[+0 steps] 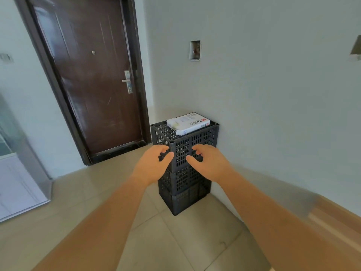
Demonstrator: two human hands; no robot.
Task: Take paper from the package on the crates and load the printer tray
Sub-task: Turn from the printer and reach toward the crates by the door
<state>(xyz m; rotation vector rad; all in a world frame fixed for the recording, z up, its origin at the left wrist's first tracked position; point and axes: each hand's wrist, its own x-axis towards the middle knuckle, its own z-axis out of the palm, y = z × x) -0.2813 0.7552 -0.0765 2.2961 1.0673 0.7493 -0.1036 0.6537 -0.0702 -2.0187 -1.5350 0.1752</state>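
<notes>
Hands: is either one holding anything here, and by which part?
Nothing is held. The left hand and right hand are both open and empty, short of the white paper package lying on the stacked black plastic crates.

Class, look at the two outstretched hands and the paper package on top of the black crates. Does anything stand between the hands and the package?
Nothing visible does. The paper package lies uncovered on the top of the stacked crates, in the corner by the wall. The left hand and right hand are open and empty, short of it, with only air in between.

A home entryway: brown entrance door (91, 75), tiled floor (175, 241), bare walls (263, 85).
</notes>
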